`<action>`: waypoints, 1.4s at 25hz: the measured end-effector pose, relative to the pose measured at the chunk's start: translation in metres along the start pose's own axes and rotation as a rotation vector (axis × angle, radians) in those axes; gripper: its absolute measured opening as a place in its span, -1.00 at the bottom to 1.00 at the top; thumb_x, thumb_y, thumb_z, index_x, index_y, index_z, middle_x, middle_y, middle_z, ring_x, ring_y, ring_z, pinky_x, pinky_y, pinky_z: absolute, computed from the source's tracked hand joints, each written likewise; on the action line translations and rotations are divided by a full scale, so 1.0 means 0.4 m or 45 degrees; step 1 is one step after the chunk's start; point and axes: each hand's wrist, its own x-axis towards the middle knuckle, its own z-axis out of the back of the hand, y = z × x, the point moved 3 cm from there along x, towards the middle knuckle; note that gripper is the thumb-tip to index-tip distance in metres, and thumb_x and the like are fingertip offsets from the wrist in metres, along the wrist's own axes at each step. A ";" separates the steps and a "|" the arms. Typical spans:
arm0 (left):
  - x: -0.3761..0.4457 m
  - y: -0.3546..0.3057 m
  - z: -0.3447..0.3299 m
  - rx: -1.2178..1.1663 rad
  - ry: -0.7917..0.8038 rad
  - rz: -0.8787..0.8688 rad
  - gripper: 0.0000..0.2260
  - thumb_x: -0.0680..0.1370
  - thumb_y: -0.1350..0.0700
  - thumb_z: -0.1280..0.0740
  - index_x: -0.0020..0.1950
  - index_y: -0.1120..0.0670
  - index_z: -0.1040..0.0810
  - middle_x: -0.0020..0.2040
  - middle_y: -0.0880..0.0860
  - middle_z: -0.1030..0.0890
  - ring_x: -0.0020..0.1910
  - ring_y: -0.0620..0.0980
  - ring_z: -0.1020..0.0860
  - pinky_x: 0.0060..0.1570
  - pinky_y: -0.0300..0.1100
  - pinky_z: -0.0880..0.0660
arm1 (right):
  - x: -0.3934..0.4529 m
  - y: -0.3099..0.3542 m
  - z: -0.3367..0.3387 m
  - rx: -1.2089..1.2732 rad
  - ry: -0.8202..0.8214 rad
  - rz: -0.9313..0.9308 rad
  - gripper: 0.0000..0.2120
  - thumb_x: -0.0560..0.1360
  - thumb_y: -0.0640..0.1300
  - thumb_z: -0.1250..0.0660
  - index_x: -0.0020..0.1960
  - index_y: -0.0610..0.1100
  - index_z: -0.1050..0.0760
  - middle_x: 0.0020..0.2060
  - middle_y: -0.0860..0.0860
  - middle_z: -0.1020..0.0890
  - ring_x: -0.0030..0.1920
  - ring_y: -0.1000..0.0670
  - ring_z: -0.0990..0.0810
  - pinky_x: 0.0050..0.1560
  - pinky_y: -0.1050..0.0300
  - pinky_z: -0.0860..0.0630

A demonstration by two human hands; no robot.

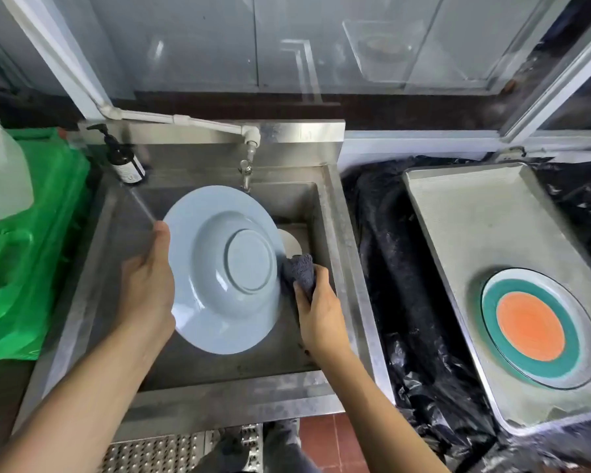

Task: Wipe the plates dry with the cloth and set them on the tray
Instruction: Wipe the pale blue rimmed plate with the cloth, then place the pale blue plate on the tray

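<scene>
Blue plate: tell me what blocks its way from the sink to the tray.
Nothing visible does. The left hand holds the blue plate above the sink; the tray lies to its right with bare surface behind the orange plate.

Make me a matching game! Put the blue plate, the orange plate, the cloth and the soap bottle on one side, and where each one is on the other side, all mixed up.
Things:
1. blue plate
2. orange and green plate
3. grey cloth
4. dark soap bottle

Places:
A. standing at the sink's back left corner
B. lying on the tray
C. held over the sink by the left hand
D. bunched in the right hand

Pairs: 1-C, 2-B, 3-D, 4-A
</scene>
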 end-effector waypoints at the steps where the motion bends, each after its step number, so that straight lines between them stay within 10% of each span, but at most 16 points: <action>1: -0.010 0.018 -0.012 0.018 0.004 0.040 -0.55 0.38 -0.50 -0.26 -0.22 -0.15 -0.64 -0.40 -0.22 -0.64 -0.25 0.01 -0.64 -0.29 -0.11 -0.52 | 0.014 -0.026 0.030 -0.146 -0.009 0.010 -0.76 0.69 -0.01 -0.22 0.33 -0.01 -0.37 0.04 -0.04 -0.65 0.00 -0.11 -0.61 -0.06 -0.09 -0.54; 6: -0.044 0.066 -0.065 0.132 0.025 0.086 -0.53 0.56 -0.34 -0.24 -0.20 0.04 -0.57 -0.34 -0.05 -0.61 -0.32 -0.01 -0.58 -0.37 -0.20 -0.44 | 0.064 -0.166 0.150 -0.815 -0.224 0.188 -0.59 0.53 -0.27 -0.42 0.37 -0.14 -0.54 0.16 -0.15 -0.63 0.10 -0.25 -0.60 0.12 -0.17 -0.54; 12: -0.058 0.074 -0.102 0.199 0.036 0.037 -0.53 0.58 -0.35 -0.20 -0.20 0.03 -0.56 -0.31 -0.09 -0.61 -0.37 -0.13 -0.55 -0.50 -0.28 -0.37 | 0.013 -0.340 0.069 -1.126 0.235 -0.039 -0.45 0.63 -0.21 -0.26 0.60 -0.04 -0.29 0.60 -0.15 -0.26 0.62 -0.16 -0.17 0.60 -0.15 -0.08; 18: -0.045 0.075 -0.127 0.171 0.085 0.057 -0.48 0.41 -0.37 -0.43 -0.19 0.12 -0.57 -0.27 0.01 -0.59 -0.29 0.03 -0.55 -0.28 -0.12 -0.49 | -0.028 -0.299 0.048 -1.204 0.124 0.214 -0.55 0.09 -0.22 -0.70 -0.03 -0.09 -0.75 0.01 -0.11 -0.74 -0.05 -0.17 -0.72 -0.10 -0.05 -0.66; 27: -0.031 0.046 -0.133 0.394 0.187 -0.217 -0.74 0.35 -0.11 -0.60 -0.22 0.01 -0.63 -0.25 -0.11 -0.68 -0.23 -0.04 -0.66 -0.27 -0.11 -0.60 | 0.009 -0.274 0.073 -1.181 0.117 -0.055 -0.62 0.57 -0.12 -0.29 0.37 -0.02 -0.56 0.38 -0.04 -0.55 0.39 -0.14 -0.49 0.36 -0.09 -0.35; 32: -0.056 0.006 -0.141 0.624 0.225 -0.623 -0.61 0.43 -0.02 -0.54 -0.46 0.11 -0.47 -0.53 -0.01 -0.50 -0.55 -0.11 -0.42 -0.54 -0.28 -0.28 | 0.046 -0.105 0.115 -0.921 -0.069 -0.132 -0.67 0.64 -0.03 -0.22 0.38 -0.01 -0.52 0.30 -0.01 -0.58 0.29 -0.12 -0.51 0.24 0.00 -0.36; 35: -0.082 -0.001 -0.139 0.704 0.329 -0.903 -0.55 0.49 0.06 -0.49 -0.50 0.02 -0.32 -0.55 -0.01 -0.44 -0.56 -0.04 -0.40 -0.53 -0.26 -0.24 | 0.047 0.048 0.140 0.097 -0.218 -0.378 -0.67 0.65 0.16 -0.21 0.07 -0.03 -0.63 -0.10 0.01 -0.72 -0.07 -0.01 -0.70 -0.15 0.19 -0.52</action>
